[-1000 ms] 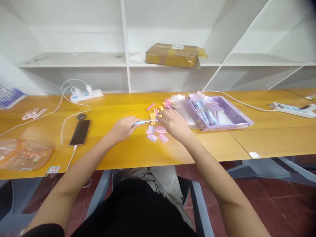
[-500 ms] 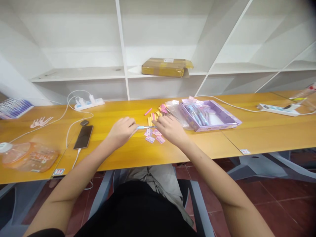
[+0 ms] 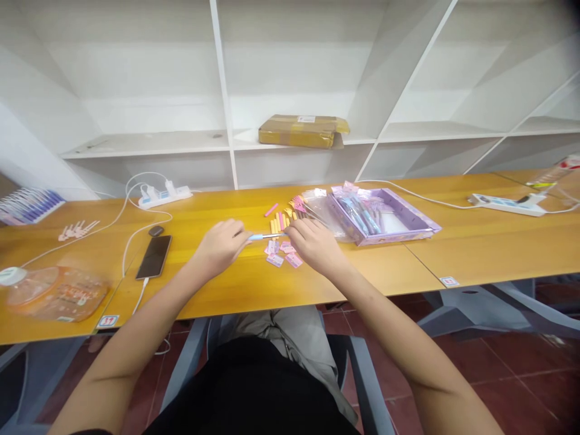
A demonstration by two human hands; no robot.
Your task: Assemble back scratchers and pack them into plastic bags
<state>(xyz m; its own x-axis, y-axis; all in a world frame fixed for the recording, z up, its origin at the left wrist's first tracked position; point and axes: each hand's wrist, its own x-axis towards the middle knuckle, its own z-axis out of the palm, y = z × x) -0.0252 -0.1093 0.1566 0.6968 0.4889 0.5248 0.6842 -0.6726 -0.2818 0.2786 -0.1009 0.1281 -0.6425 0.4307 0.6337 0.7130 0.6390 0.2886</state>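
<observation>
A back scratcher (image 3: 256, 237) with a light blue handle and a thin metal rod spans the gap between my hands, held level above the table. My left hand (image 3: 221, 244) is closed around its handle. The fingers of my right hand (image 3: 312, 243) pinch the other end, which they hide. Just beyond lie several yellow and pink handles (image 3: 278, 223), with pink and yellow hand-shaped heads (image 3: 296, 204) beside them, partly behind my right hand. Small pink and purple cards (image 3: 275, 260) lie below the rod.
Right of my hands stand clear plastic wrapping (image 3: 319, 205) and a purple tray (image 3: 399, 235) of packaged items. At left are a phone (image 3: 154, 257), an orange bottle (image 3: 58, 293), pink hand-shaped pieces (image 3: 78, 229) and a power strip (image 3: 165, 197). A taped carton (image 3: 296, 131) rests on the shelf.
The view has tilted slightly upward, so the table sits lower in it. Both hands keep hold of the back scratcher, and slightly more of it shows between them.
</observation>
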